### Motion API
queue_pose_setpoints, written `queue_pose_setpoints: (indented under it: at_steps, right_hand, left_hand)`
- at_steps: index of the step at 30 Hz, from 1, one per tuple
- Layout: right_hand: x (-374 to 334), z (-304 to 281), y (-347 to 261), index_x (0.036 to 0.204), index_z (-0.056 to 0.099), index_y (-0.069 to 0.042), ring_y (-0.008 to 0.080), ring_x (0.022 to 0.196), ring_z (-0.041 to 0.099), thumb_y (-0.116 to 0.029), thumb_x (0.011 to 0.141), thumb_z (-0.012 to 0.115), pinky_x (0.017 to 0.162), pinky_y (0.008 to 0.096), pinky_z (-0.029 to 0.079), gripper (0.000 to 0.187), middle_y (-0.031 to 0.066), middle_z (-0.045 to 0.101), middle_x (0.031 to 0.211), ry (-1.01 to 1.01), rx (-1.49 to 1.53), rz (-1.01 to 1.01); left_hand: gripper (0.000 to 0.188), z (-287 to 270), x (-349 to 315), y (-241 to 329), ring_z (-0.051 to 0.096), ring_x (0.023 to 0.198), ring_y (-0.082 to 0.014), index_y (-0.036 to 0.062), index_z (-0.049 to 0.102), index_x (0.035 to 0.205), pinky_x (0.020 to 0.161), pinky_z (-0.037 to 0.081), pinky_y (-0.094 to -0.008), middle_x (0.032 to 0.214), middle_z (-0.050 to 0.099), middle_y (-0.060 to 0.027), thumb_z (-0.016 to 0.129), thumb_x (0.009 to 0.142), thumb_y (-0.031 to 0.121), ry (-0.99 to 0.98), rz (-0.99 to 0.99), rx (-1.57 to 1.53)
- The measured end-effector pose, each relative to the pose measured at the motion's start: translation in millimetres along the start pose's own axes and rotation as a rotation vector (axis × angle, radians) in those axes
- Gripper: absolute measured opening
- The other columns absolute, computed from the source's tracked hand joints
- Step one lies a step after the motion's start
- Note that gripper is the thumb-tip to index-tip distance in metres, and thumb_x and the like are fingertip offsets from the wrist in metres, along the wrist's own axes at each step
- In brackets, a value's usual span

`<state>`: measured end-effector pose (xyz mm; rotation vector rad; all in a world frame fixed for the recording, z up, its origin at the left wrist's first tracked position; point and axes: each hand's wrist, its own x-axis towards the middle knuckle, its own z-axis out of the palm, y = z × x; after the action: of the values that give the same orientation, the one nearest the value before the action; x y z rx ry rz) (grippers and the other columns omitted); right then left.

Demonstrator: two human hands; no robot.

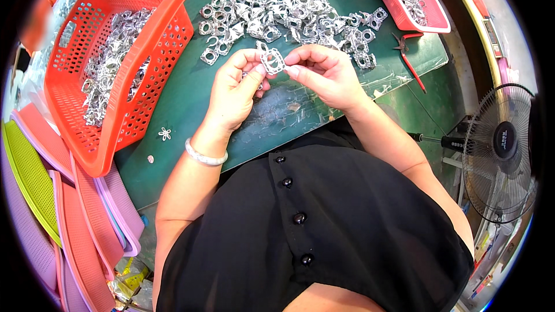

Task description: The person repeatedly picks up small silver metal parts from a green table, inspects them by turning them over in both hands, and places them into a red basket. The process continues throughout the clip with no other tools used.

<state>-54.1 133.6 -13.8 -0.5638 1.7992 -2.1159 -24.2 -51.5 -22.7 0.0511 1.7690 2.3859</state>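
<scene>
Over the near part of the green table, my left hand (pixel 240 81) pinches a small silver metal openwork piece (pixel 272 61) between thumb and fingers. My right hand (pixel 325 73) is closed in a pinch at the right edge of that piece, its thumb and forefinger touching it. A white bracelet (pixel 206 155) circles my left wrist. Just beyond both hands spreads a heap of similar silver metal pieces (pixel 283 8), several of them joined in clusters.
A red perforated basket (pixel 167 52) with more silver pieces stands at the left. A pink tray (pixel 399 14) of small metal parts and red-handled pliers (pixel 409 60) lie at the right. Stacked coloured baskets (pixel 87 237) fill the lower left; a fan (pixel 504 150) stands far right.
</scene>
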Motion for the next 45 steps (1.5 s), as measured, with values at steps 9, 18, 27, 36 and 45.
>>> queue_pose_setpoints:
  at_steps: [9,18,27,36,45]
  right_hand:
    - [0,0,2,0.089,0.059,0.0,0.0036,0.074,0.053,0.0,0.081,0.059,0.064,0.0188,0.044,0.008,-0.0001,0.059,0.082,0.011,-0.075,-0.013]
    - [5,0,3,0.08,0.057,0.0,0.0133,0.072,0.059,0.006,0.072,0.061,0.065,0.0243,0.047,0.012,0.0064,0.061,0.08,0.018,-0.488,-0.388]
    - [12,-9,1,0.081,0.056,-0.001,0.0186,0.072,0.059,0.006,0.071,0.061,0.063,0.0259,0.048,0.013,0.0078,0.059,0.08,0.083,-0.614,-0.435]
    - [50,-7,-3,0.08,0.063,-0.007,0.0239,0.084,0.052,-0.014,0.07,0.063,0.076,0.0364,0.04,0.012,0.006,0.055,0.08,0.111,-1.403,-0.546]
    - [65,2,3,0.065,0.063,-0.009,0.0227,0.084,0.048,-0.018,0.068,0.064,0.078,0.0363,0.036,0.01,0.003,0.053,0.079,0.135,-1.572,-0.508]
  left_hand:
    - [0.015,2,-1,5,0.054,0.064,-0.0079,0.0055,0.052,0.104,0.054,0.042,-0.0201,0.083,0.061,-0.0047,0.048,0.092,0.014,-0.007,-0.036,-0.157]
    - [0.026,5,-3,2,0.055,0.077,-0.011,0.0063,0.046,0.11,0.065,0.044,-0.022,0.093,0.058,-0.0059,0.053,0.086,0.005,-0.021,0.035,-0.131]
    - [0.046,8,-1,0,0.052,0.09,-0.0115,0.0038,0.041,0.119,0.077,0.044,-0.023,0.103,0.053,-0.0076,0.056,0.077,-0.009,-0.008,0.191,-0.053]
    - [0.037,-13,7,3,0.052,0.082,-0.0169,-0.0056,0.05,0.113,0.069,0.046,-0.0244,0.114,0.051,-0.0203,0.045,0.077,-0.001,0.063,-0.036,-0.573]
    - [0.029,-30,9,1,0.058,0.09,-0.0293,-0.0049,0.053,0.107,0.071,0.053,-0.0313,0.104,0.056,-0.0219,0.049,0.086,0.016,-0.192,-0.184,-1.018]
